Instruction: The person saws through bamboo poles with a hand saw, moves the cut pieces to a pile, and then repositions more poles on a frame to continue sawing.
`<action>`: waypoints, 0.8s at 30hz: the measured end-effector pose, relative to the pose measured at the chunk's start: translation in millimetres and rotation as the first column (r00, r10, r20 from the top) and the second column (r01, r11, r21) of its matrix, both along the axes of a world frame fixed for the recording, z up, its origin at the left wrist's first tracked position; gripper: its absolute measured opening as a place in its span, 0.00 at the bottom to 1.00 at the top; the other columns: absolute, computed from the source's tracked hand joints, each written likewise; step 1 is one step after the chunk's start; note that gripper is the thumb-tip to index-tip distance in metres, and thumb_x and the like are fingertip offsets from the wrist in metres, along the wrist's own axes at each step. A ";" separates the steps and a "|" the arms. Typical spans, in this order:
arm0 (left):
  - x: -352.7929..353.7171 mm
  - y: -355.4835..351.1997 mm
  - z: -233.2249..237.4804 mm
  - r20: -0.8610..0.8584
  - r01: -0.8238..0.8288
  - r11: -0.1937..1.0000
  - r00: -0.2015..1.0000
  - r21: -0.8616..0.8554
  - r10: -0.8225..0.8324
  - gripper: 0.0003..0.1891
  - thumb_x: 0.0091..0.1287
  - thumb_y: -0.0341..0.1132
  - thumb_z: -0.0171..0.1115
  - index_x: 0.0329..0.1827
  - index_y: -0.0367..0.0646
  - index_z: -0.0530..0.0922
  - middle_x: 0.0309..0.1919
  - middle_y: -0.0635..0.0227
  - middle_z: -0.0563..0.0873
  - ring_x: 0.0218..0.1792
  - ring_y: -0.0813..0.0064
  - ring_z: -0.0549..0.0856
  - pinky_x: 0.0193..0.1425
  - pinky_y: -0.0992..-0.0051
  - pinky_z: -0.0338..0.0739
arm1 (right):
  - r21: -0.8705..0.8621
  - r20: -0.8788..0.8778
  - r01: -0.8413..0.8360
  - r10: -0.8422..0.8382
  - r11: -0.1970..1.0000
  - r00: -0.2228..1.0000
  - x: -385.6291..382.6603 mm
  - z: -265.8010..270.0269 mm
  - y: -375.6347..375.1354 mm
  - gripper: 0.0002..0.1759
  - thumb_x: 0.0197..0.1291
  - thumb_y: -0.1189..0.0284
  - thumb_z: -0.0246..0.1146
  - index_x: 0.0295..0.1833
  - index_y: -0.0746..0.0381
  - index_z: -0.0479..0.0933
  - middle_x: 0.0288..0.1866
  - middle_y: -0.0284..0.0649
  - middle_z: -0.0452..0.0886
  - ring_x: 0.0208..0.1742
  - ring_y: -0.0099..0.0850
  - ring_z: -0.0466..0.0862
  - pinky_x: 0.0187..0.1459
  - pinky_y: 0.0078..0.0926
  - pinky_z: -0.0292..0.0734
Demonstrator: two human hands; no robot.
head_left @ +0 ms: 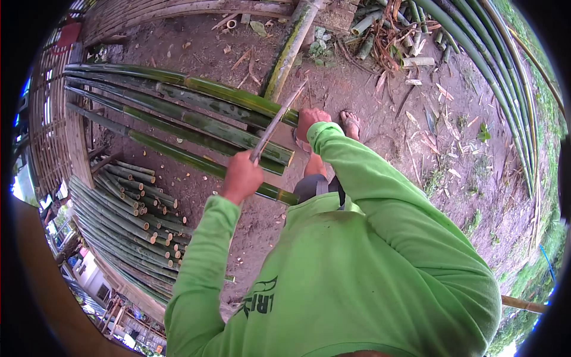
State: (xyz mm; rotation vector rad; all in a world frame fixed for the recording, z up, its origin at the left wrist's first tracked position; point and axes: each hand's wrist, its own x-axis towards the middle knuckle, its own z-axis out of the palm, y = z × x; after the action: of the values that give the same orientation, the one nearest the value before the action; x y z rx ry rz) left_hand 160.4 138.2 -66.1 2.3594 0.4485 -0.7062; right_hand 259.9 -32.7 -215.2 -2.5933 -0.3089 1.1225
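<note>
My left hand [242, 177] is closed round the handle of a machete [278, 122], its long narrow blade pointing up and away to the right. The blade crosses over the end of the uppermost green bamboo pole [226, 92] in view. Close by the blade, my right hand [313, 122] grips that pole's near end, and its fingers are partly hidden. Below it lie more green bamboo poles [208, 124], side by side, with their cut ends toward me. The lowest pole [178, 150] reaches almost to my lap.
A thick mottled bamboo pole [291, 50] lies crosswise beneath the poles. Stacked cut bamboo [128, 208] fills the lower left, beside a slatted bamboo wall [47, 113]. Offcuts [380, 30] and shavings litter the dirt ground. Long poles [505, 65] curve along the right. My bare foot [351, 123] is near my right hand.
</note>
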 end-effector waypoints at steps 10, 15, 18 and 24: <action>-28.2 -3.6 48.2 -0.034 -0.021 1.000 0.999 0.016 0.022 0.05 0.53 0.28 0.57 0.25 0.35 0.72 0.21 0.45 0.77 0.28 0.41 0.78 0.32 0.53 0.71 | -0.003 -0.030 0.036 -0.036 0.999 0.999 0.1 2.6 -1.5 0.15 0.46 0.72 0.60 0.42 0.60 0.84 0.43 0.52 0.85 0.46 0.46 0.86 0.48 0.40 0.82; -68.8 4.8 86.0 -0.062 -0.036 0.998 0.997 0.053 0.040 0.04 0.51 0.27 0.56 0.24 0.36 0.71 0.19 0.48 0.76 0.24 0.42 0.77 0.29 0.54 0.70 | 0.020 -0.062 -0.023 0.024 1.000 0.998 2.9 4.9 -3.9 0.17 0.46 0.73 0.61 0.44 0.62 0.84 0.43 0.51 0.85 0.47 0.46 0.86 0.48 0.39 0.82; -32.3 -2.5 21.8 -0.011 -0.054 0.997 0.998 0.050 0.055 0.03 0.51 0.27 0.56 0.25 0.35 0.72 0.20 0.47 0.78 0.27 0.42 0.79 0.31 0.54 0.72 | 0.000 -0.090 -0.031 0.031 1.000 0.995 4.4 -1.8 -2.2 0.17 0.46 0.73 0.61 0.44 0.63 0.83 0.43 0.51 0.85 0.47 0.45 0.86 0.49 0.39 0.82; 29.2 -50.3 -72.2 0.092 0.002 0.993 0.996 0.116 -0.013 0.06 0.55 0.29 0.57 0.31 0.35 0.77 0.27 0.42 0.80 0.33 0.40 0.80 0.38 0.55 0.74 | 0.046 -0.115 0.035 -0.029 0.998 0.993 10.9 -2.9 -14.7 0.16 0.46 0.73 0.60 0.43 0.64 0.84 0.44 0.53 0.84 0.48 0.45 0.85 0.50 0.40 0.81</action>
State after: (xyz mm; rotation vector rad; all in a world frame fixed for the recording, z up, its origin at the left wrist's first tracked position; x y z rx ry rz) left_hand 189.6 87.9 -138.3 2.4923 0.4517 -0.5854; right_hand 270.8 -47.3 -218.1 -2.4720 -0.2640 1.2308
